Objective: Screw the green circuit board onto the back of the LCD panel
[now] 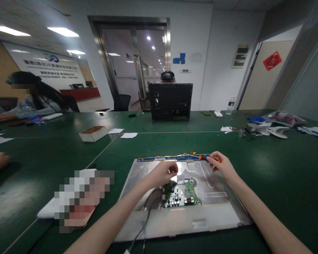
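A flat metal display panel (219, 194) lies back side up on the green table in front of me. A green circuit board (187, 192) sits in its middle, and a narrow blue circuit strip (159, 158) runs along its far edge. My right hand (222, 165) is closed around a screwdriver (202, 157) with an orange and black handle, its shaft pointing left over the strip. Above the circuit board, my left hand (165, 173) has its fingers curled together beside a pale flat ribbon (184, 175). What those fingers hold, if anything, is hidden.
Dark cables (145, 222) trail over the panel's near edge. Left of it lie a blurred pink phone-like object (87, 208) and a white item. Farther off are an open box (93, 134), an upright black monitor casing (171, 102) before a person, and a bottle (230, 106).
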### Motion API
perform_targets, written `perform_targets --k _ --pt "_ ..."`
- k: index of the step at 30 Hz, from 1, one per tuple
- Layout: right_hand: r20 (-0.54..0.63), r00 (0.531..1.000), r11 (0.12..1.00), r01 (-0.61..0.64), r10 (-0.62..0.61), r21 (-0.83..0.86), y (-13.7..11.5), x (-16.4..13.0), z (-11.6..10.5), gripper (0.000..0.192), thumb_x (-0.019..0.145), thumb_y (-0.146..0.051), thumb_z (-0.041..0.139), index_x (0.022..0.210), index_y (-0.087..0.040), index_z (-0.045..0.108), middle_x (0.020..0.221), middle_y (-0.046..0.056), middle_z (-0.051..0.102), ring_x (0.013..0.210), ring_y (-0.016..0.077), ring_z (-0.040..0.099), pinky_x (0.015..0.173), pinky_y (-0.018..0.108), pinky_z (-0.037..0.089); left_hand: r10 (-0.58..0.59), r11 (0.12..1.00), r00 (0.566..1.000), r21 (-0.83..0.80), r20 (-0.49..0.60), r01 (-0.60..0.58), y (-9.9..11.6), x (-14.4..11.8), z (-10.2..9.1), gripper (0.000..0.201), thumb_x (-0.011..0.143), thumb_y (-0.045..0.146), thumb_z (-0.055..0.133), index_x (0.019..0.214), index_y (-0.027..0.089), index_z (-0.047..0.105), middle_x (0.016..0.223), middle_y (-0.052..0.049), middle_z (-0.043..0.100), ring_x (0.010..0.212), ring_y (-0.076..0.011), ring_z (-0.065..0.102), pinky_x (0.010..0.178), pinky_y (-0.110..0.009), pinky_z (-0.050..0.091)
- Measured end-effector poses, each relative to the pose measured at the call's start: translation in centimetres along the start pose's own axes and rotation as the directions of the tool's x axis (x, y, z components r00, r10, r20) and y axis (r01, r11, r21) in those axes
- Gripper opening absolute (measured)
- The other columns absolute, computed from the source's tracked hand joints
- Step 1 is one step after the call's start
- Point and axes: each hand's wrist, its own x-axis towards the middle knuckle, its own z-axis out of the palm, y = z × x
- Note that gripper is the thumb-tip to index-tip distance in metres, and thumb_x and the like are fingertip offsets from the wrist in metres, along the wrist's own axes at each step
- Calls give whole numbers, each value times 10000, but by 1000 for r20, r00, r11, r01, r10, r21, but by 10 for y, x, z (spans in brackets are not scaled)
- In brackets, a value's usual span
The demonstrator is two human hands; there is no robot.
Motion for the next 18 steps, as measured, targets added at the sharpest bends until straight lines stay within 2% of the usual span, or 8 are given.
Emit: perform_targets --k 6,10,13,18 --pt "-9 1000 1000 2 -2 22 -3 -2 -3 453 579 -561 747 711 -198 510 543 -28 549 503 126 510 415 223 415 111 992 988 -76 111 -102 23 27 21 143 764 59 585 810 152 684 766 -16 687 686 -127 599 628 -188 427" --pt "-11 1000 1000 14 -14 16 -3 -2 -3 451 579 -564 747 702 -200 510 523 -30 536 481 124 499 401 227 412 134 990 977 -60 168 -126 22 37 31 36 753 143 679 773 152 708 719 -18 692 643 -136 593 592 -197 403" --pt "-10 1000 1000 27 -27 9 -1 -1 -2 452 584 -572 742 701 -202 512 514 -27 536 468 125 495 392 230 411 147 989 972 -49 185 -140 20 39 36 43 746 201 716 765 163 720 722 -17 699 661 -144 602 598 -199 396" --pt "0 999 999 34 -34 -3 1 -1 -1 439 603 -564 737 711 -203 512 510 -31 531 467 125 491 393 229 406 162 987 968 -47 192 -156 19 38 41 26 735 181 721 757 180 735 719 -11 710 645 -140 601 601 -199 393"
